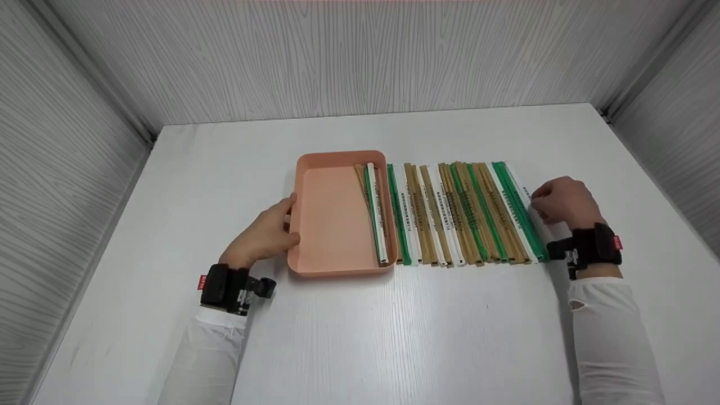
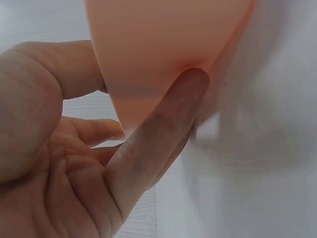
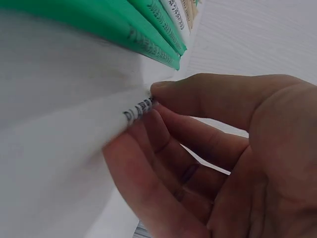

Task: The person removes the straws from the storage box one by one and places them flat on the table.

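My left hand (image 1: 270,233) grips the left rim of a shallow pink tray (image 1: 312,270). In the left wrist view, a finger of the left hand (image 2: 148,144) presses against the outer side of the tray (image 2: 153,44). Past the far end of the row, my right hand (image 1: 565,199) pinches a white wrapped straw (image 3: 141,110) between thumb and fingers. Dark printing shows on that wrapper near the fingertips. Green wrapped straws (image 1: 520,216) lie just left of this hand.
A row of green, white and brown wrapped straws (image 1: 441,214) lies side by side along the tray's right side. Inside the tray, a few more straws (image 1: 379,219) rest by its right wall. Pale wood-grain panels (image 1: 360,62) enclose the white table (image 1: 405,332).
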Available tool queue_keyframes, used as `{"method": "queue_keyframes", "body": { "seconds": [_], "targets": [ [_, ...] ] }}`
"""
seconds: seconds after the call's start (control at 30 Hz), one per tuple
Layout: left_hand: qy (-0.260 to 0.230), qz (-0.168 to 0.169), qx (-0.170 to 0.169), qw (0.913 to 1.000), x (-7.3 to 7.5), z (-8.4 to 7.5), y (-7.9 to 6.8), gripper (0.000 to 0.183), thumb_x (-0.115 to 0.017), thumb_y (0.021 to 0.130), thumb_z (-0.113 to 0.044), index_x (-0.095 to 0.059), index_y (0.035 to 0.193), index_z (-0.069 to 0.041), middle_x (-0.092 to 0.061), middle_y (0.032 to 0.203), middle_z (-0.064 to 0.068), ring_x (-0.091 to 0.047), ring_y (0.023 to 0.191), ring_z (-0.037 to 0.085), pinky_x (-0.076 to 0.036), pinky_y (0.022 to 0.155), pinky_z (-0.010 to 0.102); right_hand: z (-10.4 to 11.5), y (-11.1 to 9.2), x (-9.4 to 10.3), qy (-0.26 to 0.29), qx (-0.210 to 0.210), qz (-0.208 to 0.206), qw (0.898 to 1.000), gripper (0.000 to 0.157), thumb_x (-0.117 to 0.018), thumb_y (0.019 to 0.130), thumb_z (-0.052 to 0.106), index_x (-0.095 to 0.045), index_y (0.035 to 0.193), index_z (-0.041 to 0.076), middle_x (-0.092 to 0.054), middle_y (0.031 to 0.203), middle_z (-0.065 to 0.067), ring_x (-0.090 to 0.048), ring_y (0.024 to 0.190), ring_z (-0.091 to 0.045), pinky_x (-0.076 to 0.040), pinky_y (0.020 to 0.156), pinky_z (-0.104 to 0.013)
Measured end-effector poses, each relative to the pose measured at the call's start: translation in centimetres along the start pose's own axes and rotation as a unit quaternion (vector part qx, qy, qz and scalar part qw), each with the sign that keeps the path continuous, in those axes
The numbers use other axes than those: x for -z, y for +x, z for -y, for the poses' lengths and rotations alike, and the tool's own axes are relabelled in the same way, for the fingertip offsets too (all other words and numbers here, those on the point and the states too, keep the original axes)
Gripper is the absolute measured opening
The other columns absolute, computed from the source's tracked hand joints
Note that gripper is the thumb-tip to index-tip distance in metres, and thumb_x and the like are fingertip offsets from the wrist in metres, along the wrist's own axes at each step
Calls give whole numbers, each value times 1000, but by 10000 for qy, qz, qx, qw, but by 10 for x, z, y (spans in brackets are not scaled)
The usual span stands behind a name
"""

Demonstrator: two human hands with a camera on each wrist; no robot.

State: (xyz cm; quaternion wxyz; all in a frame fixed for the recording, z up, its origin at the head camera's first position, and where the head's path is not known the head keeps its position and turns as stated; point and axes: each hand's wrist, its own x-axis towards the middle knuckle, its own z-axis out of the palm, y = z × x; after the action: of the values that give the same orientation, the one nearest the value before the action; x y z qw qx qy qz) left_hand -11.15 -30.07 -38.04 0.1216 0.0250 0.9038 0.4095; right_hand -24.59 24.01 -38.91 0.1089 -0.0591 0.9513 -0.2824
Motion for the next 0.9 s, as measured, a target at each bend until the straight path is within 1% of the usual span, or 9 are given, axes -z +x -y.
{"method": "queue_keyframes", "body": {
  "seconds": [0.17,0.37,0.53,0.7,0.77,0.83,0.9],
  "targets": [
    [41,8,-1,10000,1,0,0,90,-56,88,-2,-11,166,-2,-52,149,22,-59,125,33,-53,87,36,3,1,-1,144,-16,78,9999,41,-56,93,10,-66,124,-16,-72,99,-27,-70,68,-16,-55,61,-31],
    [60,-3,22,10000,1,-1,1,91,-57,88,-2,-11,166,-2,-54,145,22,-60,121,33,-53,85,36,7,2,-4,246,26,52,9997,40,-58,93,8,-66,122,-17,-71,104,-30,-70,69,-17,-56,61,-30],
    [62,-4,0,10000,1,0,1,91,-57,88,-2,-11,166,-2,-53,146,22,-59,123,34,-53,88,37,8,2,-5,275,-6,37,9996,40,-59,94,9,-65,122,-18,-70,107,-32,-71,70,-17,-56,61,-30],
    [-9,26,-34,10000,0,1,1,91,-56,88,-1,-10,166,-1,-52,147,23,-58,126,34,-52,90,38,8,1,-6,220,44,3,9997,39,-59,94,10,-66,122,-17,-70,106,-31,-71,68,-17,-55,61,-30],
    [-26,38,-51,10000,0,1,2,91,-56,87,-1,-10,166,-1,-52,147,23,-57,126,34,-52,90,38,10,0,-5,174,46,-7,9998,41,-59,95,12,-65,124,-16,-69,110,-33,-71,69,-19,-56,61,-31],
    [-30,47,-57,10000,0,1,1,91,-56,87,-1,-10,166,-1,-52,146,23,-58,125,35,-53,89,38,14,-3,-3,129,54,-72,9999,43,-60,97,14,-63,128,-15,-66,117,-35,-73,73,-25,-56,62,-31],
    [-34,34,-67,10000,1,1,1,91,-56,87,-1,-11,166,-1,-52,147,23,-58,125,34,-53,89,38,23,-7,-1,127,141,-269,9995,44,-60,100,18,-62,132,-12,-63,123,-35,-73,80,-31,-55,63,-31]
  ]
}}
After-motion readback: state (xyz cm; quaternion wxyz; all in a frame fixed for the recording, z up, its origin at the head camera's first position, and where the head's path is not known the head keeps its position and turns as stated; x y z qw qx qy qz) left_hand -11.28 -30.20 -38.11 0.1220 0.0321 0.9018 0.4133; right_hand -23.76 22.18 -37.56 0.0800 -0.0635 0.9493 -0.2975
